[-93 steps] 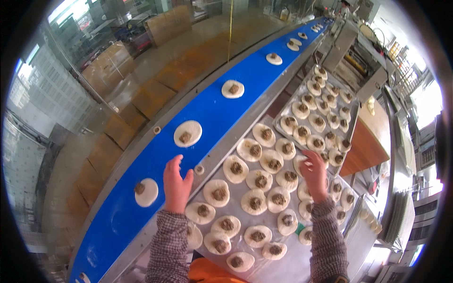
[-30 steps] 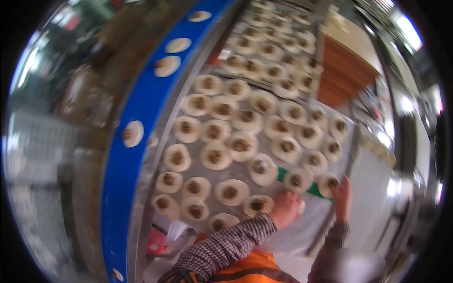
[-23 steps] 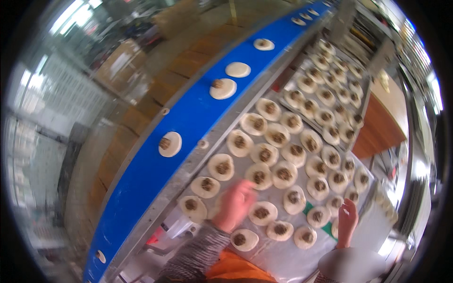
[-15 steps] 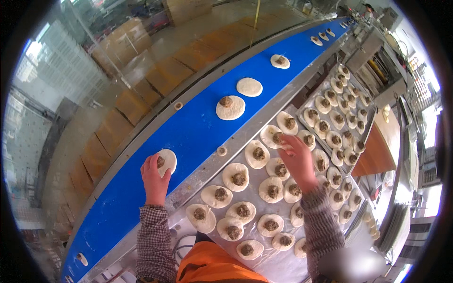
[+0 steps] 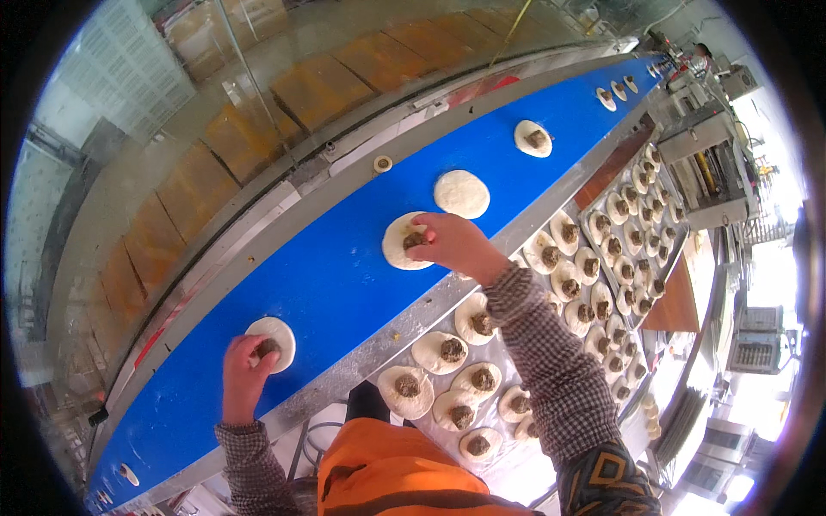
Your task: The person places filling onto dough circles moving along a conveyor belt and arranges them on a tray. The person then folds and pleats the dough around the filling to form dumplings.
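Several pale dough rounds with brown filling lie on the blue conveyor belt and on the metal trays beside it. On the near left part of the belt, my left hand [image 5: 243,378] has its fingers closed over the filling and edge of a dough round [image 5: 280,334]. My right hand [image 5: 460,244] reaches onto the belt's middle, its fingertips pinched on the brown filling [image 5: 414,240] of another dough round [image 5: 397,251]. Just beyond it lies a plain dough round [image 5: 461,194] with no filling showing. My right forearm hides part of the near tray.
The blue conveyor belt [image 5: 344,297] runs diagonally from lower left to upper right, edged by metal rails. A near tray of filled rounds [image 5: 434,353] sits to its right, with another filled tray [image 5: 680,245] behind. Farther along, another filled round [image 5: 533,138] lies on the belt.
My right hand has moved left from the tray to a dough round on the belt. My left hand and its round are lower and farther left; the whole view has shifted as well.
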The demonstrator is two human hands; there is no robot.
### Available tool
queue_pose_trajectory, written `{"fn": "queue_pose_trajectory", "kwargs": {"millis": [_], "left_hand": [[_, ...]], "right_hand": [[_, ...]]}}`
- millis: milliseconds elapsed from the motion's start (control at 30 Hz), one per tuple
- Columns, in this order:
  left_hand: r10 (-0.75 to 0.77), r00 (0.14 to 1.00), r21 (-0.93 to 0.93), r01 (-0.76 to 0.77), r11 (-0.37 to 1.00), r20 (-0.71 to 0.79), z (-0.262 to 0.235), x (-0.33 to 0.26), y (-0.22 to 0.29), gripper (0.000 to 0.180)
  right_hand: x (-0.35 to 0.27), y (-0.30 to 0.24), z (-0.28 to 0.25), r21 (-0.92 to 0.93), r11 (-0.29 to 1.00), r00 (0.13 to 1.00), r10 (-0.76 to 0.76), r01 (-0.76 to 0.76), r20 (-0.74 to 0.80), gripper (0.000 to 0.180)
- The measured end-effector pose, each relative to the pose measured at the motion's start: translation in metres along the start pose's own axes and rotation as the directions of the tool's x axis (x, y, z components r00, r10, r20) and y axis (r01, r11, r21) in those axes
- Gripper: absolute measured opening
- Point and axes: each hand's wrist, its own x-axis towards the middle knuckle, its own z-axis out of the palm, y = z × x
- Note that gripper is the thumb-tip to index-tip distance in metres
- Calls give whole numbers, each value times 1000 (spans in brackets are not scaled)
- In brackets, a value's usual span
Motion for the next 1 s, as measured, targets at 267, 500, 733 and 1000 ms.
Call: {"fn": "queue_pose_trajectory", "kwargs": {"millis": [267,500,733,1000], "left_hand": [[-117,985,-262,147,954,125,-66,-6,-87,52],[-232,875,653,-119,748,424,-152,36,-172,53],[-128,944,640,-103,761,304,-123,-49,-83,56],[622,383,-98,-796,598,683,98,-143,73,48]], "right_hand": [[52,-21,74,-332,933,983,-91,141,162,55],[-18,-79,149,-175,945,932,-307,275,-194,25],[-212,-31,94,755,605,933,51,254,-355,58],[-536,123,75,913,306,479,780,269,-402,50]]}}
